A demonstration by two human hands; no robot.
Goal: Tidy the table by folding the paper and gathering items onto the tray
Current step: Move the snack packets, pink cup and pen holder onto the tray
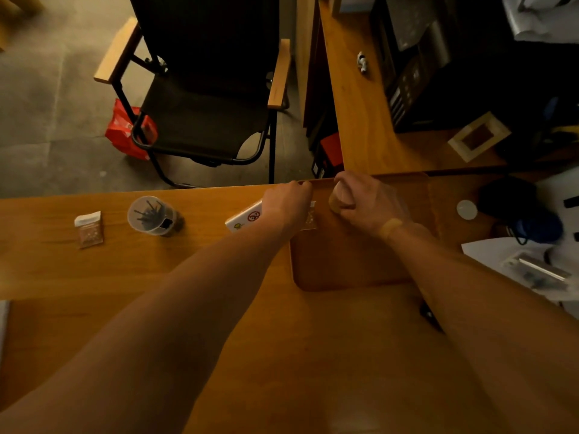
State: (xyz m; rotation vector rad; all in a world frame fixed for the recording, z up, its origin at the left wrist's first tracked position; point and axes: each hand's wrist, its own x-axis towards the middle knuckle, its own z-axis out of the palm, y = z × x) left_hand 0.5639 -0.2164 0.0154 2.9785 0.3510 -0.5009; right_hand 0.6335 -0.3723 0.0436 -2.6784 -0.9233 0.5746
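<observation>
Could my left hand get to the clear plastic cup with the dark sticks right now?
Probably yes, once freed. The left hand is shut on a white packet at the tray edge; bare tabletop lies between it and the plastic cup to its left.

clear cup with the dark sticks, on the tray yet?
No. The clear cup stands on the bare table, well to the left of the tray.

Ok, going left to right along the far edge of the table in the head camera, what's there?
Small brown packet → clear plastic cup of dark sticks → white box with a red symbol under the left hand → right hand over the wooden tray → white round lid.
</observation>
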